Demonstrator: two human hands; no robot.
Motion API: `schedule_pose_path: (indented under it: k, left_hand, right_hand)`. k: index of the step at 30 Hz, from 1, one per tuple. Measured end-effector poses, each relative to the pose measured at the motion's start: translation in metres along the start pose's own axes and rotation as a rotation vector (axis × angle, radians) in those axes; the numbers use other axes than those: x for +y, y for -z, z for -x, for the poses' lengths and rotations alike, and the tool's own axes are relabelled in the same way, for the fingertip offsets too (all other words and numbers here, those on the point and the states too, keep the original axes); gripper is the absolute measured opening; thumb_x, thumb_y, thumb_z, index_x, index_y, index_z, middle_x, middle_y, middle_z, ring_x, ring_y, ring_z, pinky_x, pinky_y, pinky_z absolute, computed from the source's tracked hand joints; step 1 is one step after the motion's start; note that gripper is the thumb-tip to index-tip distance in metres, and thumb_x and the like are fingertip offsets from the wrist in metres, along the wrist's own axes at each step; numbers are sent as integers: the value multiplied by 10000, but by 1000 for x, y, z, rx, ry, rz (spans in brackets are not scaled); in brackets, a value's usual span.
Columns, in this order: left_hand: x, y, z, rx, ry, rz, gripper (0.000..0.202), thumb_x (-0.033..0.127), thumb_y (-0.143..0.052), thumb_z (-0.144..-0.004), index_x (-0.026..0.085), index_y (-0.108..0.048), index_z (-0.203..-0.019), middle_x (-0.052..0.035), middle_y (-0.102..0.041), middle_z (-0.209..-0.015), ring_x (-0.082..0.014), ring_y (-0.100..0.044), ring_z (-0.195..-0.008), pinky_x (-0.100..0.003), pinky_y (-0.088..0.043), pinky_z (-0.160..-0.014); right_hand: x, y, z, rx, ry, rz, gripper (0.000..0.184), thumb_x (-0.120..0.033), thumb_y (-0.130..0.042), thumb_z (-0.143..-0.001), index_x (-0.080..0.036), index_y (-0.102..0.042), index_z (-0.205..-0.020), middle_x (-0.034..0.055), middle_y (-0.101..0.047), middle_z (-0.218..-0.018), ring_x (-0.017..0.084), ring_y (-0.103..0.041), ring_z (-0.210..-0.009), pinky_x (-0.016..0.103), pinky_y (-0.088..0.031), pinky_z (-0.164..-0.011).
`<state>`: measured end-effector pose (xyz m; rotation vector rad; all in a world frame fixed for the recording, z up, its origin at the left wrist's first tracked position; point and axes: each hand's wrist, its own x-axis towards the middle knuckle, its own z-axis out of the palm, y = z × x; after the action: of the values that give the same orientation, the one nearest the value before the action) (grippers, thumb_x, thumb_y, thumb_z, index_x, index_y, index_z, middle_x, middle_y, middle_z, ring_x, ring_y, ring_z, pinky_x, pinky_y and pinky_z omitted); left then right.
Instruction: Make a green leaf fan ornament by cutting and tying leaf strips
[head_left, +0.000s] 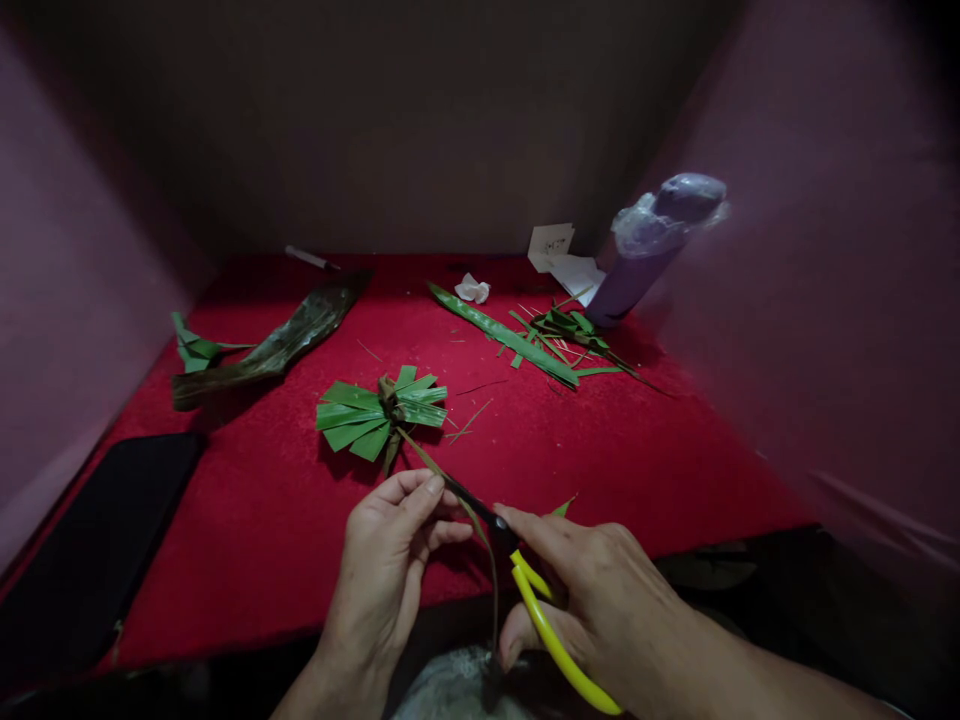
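My right hand (600,590) grips yellow-handled scissors (544,625) with dark blades that point up and left. My left hand (390,560) pinches a thin brown-green leaf strip (480,530) right at the blade tips. That strip runs up to a folded green leaf fan (379,412) lying on the red cloth (262,520) just beyond my hands, and it also hangs down toward my lap. I cannot tell whether the blades touch the strip.
A long dark leaf (277,345) and a small folded green piece (193,350) lie at the left. Green leaf strips and scraps (540,340) lie at the back right beside a purple bottle (645,255), white papers (559,255) and crumpled tissue (472,290). A black slab (97,540) lies front left.
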<state>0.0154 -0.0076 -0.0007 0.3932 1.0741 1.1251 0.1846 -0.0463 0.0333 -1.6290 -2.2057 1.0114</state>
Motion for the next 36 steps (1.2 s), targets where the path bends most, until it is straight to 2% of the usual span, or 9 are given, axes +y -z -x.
schedule_pose_path:
  k: [5, 9, 12, 21, 29, 33, 36]
  left_hand:
    - [0, 0, 0, 3, -3, -10, 155, 197, -713, -649, 104, -608, -716, -30, -639, -631, -130, -616, -554, -232, -538, -508]
    - [1, -1, 0, 5, -12, -22, 154, 195, -706, -660, 106, -613, -745, -26, -639, -635, -123, -608, -551, -232, -538, -503]
    - [1, -1, 0, -7, -18, -34, 162, 207, -702, -668, 105, -612, -757, -32, -642, -647, -138, -617, -577, -245, -544, -510]
    - [-1, 0, -1, -12, -19, -35, 168, 211, -707, -662, 103, -611, -749, -27, -644, -634, -131, -616, -547, -240, -544, -505]
    - [-2, 1, -2, -18, -12, -37, 153, 206, -685, -690, 102, -601, -764, -26, -642, -639, -127, -613, -559, -231, -537, -507]
    - [-3, 2, -2, -20, -6, -44, 144, 204, -676, -701, 102, -593, -760, -24, -636, -650, -121, -606, -554, -230, -536, -507]
    - [-1, 2, -2, -27, -6, -44, 136, 207, -670, -708, 106, -589, -750, -21, -631, -652, -121, -605, -558, -234, -538, -508]
  right_hand:
    - [5, -3, -2, 17, 10, 84, 495, -464, -691, -703, -298, -511, -1133, -20, -669, -795, 181, -620, -701, 256, -423, -625]
    - [7, -4, -3, 25, 9, 144, 531, -561, -658, -685, -254, -530, -1099, 5, -659, -772, 189, -614, -678, 261, -423, -613]
    - [6, -3, -3, 34, 12, 146, 579, -596, -660, -655, -262, -524, -1108, 2, -655, -765, 190, -614, -674, 260, -426, -610]
    - [-1, 2, -6, -18, 14, 60, 405, -431, -660, -747, -287, -526, -1101, -14, -693, -818, 183, -634, -732, 237, -440, -625]
    - [3, -1, -8, -86, 51, -107, 322, -231, -557, -827, -257, -484, -1140, -63, -719, -754, 135, -650, -692, 202, -441, -636]
    - [5, -2, -8, -76, 54, -95, 299, -209, -543, -828, -268, -488, -1116, -80, -718, -752, 128, -647, -687, 207, -436, -637]
    - [7, -3, -9, -40, 57, -16, 347, -241, -604, -792, -269, -494, -1119, -68, -712, -749, 144, -644, -683, 223, -419, -615]
